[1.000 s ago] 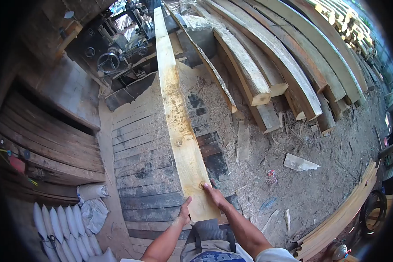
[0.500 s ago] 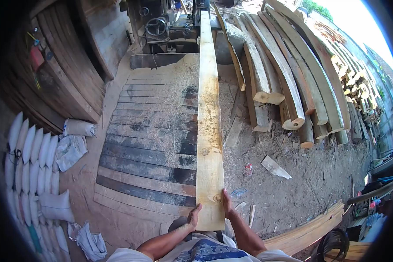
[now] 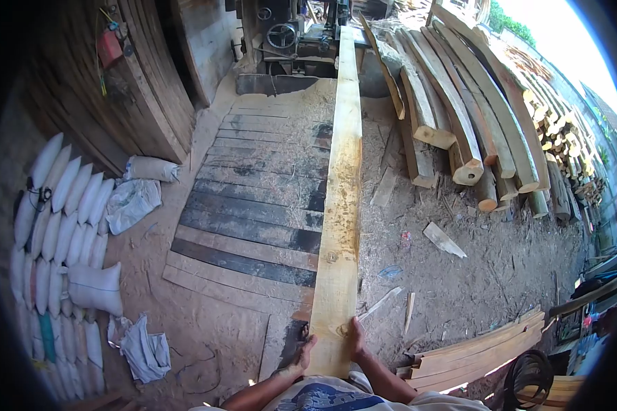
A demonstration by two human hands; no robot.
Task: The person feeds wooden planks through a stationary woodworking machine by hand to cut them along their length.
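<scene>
A long pale wooden plank runs from my body toward a machine at the far end. Dark stains and rough bark-like patches mark its middle. My left hand holds the plank's left edge near its close end. Against the opposite edge, close to a knot, my right hand presses with its fingers partly hidden. The plank's near end lies close to my shirt, and its far end reaches the machine's table.
Sawdust-covered boards lie on the ground left of the plank. Stacked white sacks stand farther left. Thick cut timbers fill the right side, with sawn boards and a black coil nearer me.
The view has swung left and slightly down, so the surroundings appear farther right and the plank slants more. Both hands remain on the plank's edges, lower in view.
</scene>
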